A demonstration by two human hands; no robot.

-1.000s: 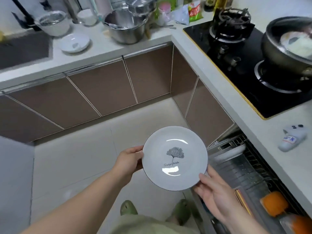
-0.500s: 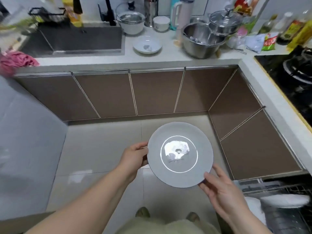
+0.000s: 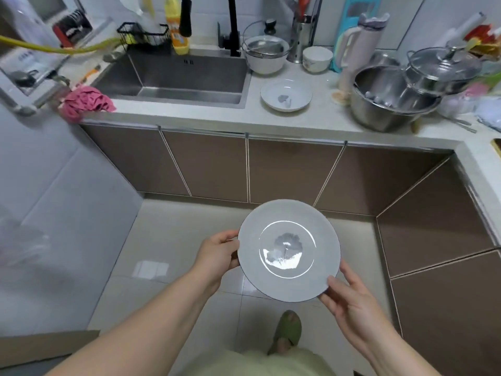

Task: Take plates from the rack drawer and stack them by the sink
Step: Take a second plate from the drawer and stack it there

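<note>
A round grey-white plate (image 3: pixel 288 249) with a leaf print in its middle is held flat above the floor, in front of me. My left hand (image 3: pixel 217 255) grips its left rim and my right hand (image 3: pixel 349 302) grips its lower right rim. On the counter just right of the steel sink (image 3: pixel 176 74) lies a like plate (image 3: pixel 286 95) with the same print. The rack drawer is out of view.
A white bowl with a steamer insert (image 3: pixel 265 54) and a small bowl (image 3: pixel 317 58) stand behind the counter plate. A large steel bowl (image 3: pixel 390 104) with a lidded pot (image 3: pixel 442 67) sits to the right. A pink cloth (image 3: pixel 86 102) lies on the counter's left end. Brown cabinet doors (image 3: pixel 292 172) face me.
My view has swung left from the hob and open rack drawer to the sink counter. The plate stays in both hands, now carried level toward the sink side.
</note>
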